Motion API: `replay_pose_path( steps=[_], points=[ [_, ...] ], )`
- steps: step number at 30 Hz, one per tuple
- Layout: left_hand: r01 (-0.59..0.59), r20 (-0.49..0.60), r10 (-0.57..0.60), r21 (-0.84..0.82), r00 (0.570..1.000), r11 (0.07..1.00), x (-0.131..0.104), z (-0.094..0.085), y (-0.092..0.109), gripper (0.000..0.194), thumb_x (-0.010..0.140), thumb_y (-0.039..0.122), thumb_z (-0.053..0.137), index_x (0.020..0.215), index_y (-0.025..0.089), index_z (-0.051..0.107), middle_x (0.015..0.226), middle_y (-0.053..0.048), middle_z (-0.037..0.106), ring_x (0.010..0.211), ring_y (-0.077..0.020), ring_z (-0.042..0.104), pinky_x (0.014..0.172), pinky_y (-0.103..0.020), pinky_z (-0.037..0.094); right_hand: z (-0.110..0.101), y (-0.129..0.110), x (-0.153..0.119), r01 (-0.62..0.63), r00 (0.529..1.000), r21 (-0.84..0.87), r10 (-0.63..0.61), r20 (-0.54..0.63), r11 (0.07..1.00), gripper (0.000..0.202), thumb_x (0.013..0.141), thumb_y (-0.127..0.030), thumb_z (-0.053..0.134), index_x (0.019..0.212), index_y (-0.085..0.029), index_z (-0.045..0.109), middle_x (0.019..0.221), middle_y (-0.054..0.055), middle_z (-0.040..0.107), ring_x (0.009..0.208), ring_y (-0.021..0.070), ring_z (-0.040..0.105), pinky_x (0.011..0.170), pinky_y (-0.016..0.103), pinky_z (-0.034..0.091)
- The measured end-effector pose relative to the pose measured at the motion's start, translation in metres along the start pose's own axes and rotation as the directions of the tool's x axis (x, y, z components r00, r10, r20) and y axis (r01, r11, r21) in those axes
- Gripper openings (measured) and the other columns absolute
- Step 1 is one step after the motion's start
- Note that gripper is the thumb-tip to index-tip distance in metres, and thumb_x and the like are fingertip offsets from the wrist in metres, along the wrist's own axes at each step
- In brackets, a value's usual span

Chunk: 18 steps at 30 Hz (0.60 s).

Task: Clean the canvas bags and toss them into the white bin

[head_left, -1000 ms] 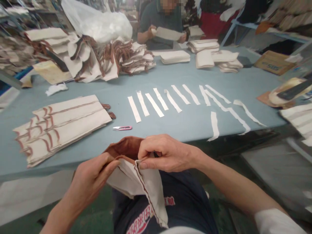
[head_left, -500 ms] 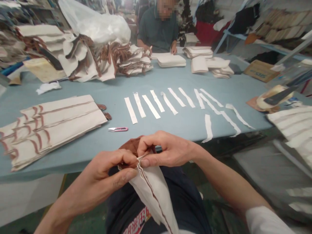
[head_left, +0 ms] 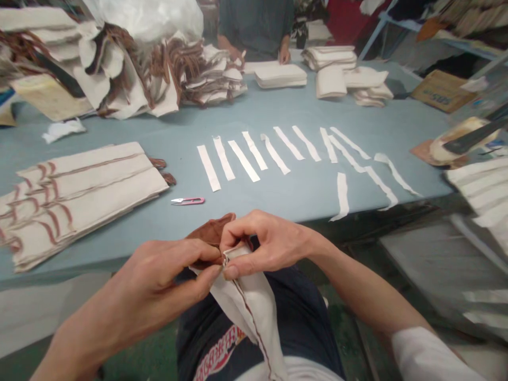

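Cloth looked light, soft & floppy, prob. not slippery; L grip & R grip pinched it by top end of seam, prob. best hold.

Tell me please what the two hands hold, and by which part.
The left hand and right hand pinch a cream fabric piece near the upper end of its brown seam.

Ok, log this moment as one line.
left hand: pinches cream fabric piece | right hand: pinches same piece, beside left | pink-handled snips: lying on table | white strips: spread on table
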State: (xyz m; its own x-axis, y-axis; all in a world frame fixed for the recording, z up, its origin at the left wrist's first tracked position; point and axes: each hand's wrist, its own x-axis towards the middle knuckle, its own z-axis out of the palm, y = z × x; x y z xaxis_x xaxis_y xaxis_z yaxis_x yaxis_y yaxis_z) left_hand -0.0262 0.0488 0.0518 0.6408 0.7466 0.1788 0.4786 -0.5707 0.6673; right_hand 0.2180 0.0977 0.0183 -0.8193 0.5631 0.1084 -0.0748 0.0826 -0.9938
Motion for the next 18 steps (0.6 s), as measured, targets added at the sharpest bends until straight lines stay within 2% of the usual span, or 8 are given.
replay_pose_path(
  steps=[3,7,10,18],
  points=[
    [0.009,-0.069,-0.007,0.033,0.998,0.999,0.002,0.003,0.005,0.014,0.099,0.02,0.065,0.096,0.027,0.077,0.074,0.01,0.078,0.055,-0.0053,0.068,0.058,-0.015,0.044,0.002,0.002,-0.002,0.021,1.0,0.046,-0.021,-0.016,0.999,0.036,0.088,-0.044,0.089,0.087,-0.015,0.069,0.075,-0.006,0.057,0.068,0.0085,0.047,0.063,0.022,0.037],
    [0.007,-0.13,0.005,0.09,0.991,0.996,0.004,0.004,0.012,0.014,0.096,0.019,0.064,0.097,0.026,0.077,0.074,0.01,0.08,0.052,-0.0051,0.07,0.055,-0.015,0.044,0.002,0.001,-0.004,0.038,0.998,-0.004,-0.039,-0.047,0.999,0.024,0.094,-0.035,0.082,0.09,-0.014,0.071,0.076,-0.005,0.06,0.07,0.0091,0.048,0.064,0.023,0.037],
    [-0.013,-0.132,0.026,0.099,0.991,0.995,0.005,0.003,0.014,0.016,0.096,0.018,0.063,0.093,0.024,0.078,0.067,0.009,0.077,0.045,-0.0045,0.064,0.05,-0.016,0.041,0.003,0.0,-0.004,0.059,0.997,-0.042,-0.061,-0.046,0.997,0.02,0.095,-0.032,0.079,0.091,-0.014,0.071,0.077,-0.005,0.061,0.07,0.0089,0.047,0.065,0.023,0.036],
    [0.03,-0.107,-0.024,0.051,0.994,0.998,0.005,0.002,0.015,0.024,0.092,0.018,0.061,0.079,0.022,0.081,0.053,0.008,0.065,0.039,-0.0056,0.05,0.043,-0.016,0.033,0.009,-0.005,-0.002,0.052,0.998,-0.182,-0.059,-0.033,0.982,0.022,0.1,-0.033,0.074,0.088,-0.016,0.065,0.07,-0.007,0.052,0.064,0.0084,0.042,0.059,0.023,0.03]
  ],
)
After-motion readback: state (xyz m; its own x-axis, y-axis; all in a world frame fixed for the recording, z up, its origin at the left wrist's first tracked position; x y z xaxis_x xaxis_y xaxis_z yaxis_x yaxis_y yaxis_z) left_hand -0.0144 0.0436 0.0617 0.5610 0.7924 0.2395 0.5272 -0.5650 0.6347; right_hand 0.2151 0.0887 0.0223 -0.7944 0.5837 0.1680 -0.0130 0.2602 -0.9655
